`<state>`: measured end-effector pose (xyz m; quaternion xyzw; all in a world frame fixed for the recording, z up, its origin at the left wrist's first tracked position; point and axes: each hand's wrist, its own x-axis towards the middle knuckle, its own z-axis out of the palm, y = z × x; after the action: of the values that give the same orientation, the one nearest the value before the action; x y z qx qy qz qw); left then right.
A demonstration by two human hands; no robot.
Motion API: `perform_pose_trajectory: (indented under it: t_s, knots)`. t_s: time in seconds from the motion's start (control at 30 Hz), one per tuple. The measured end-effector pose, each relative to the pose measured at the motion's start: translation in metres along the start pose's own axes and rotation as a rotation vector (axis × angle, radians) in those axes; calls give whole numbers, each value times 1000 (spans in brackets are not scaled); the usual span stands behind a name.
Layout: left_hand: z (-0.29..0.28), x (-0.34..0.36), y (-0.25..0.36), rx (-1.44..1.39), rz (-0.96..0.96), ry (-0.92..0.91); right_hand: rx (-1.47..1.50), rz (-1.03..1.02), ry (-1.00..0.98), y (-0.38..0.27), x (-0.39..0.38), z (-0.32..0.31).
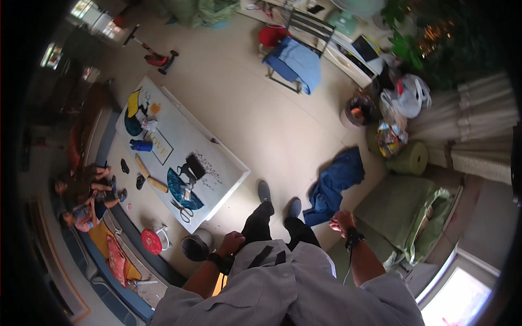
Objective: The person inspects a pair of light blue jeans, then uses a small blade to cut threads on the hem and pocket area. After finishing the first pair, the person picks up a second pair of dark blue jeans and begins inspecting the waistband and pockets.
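Both hands are seen hanging at the hips of a standing person. The left hand [232, 242] is curled into a loose fist with nothing visibly held. The right hand [342, 222] is also curled, though whether anything is gripped cannot be told. Nearest to it, a crumpled blue garment [334, 185] is spread on the tiled floor [255, 108], just beside the person's shoes [278, 198].

A trip could be caused by that garment lying so close to the feet. Scissors [185, 211] are left near the edge of the low white table [228, 174] and could be knocked off by a passing leg.

The fingers' inner sides are turned away, the body blocks the floor directly below, and the small items on the table are hard to make out.
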<state>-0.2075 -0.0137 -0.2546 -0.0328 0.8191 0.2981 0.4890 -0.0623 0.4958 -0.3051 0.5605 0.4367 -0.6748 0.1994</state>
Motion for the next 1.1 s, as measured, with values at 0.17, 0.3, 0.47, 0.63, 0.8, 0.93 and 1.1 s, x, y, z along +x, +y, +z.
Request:
perform_pose_trajectory:
  t_s: [0.17,0.3,0.47,0.63,0.8,0.93,1.1]
  knots:
    - [17,4,0,54,41,-91,204,139,199,119,-33,-56]
    - [32,29,-16,128,17,-238,254,124,258,181,-44,-69]
    - [33,30,-45,297,95,-264,296,91,289,236,-49,-72]
    - [35,10,-68,330,24,-241,271,173,324,274,-21,-69]
    - [45,-6,-75,268,-114,-429,278,213,271,320,31,-75]
    - [74,-32,-90,351,-177,-238,200,204,249,356,53,-84]
    - [94,-52,-97,355,-204,-176,390,309,233,415,83,-102]
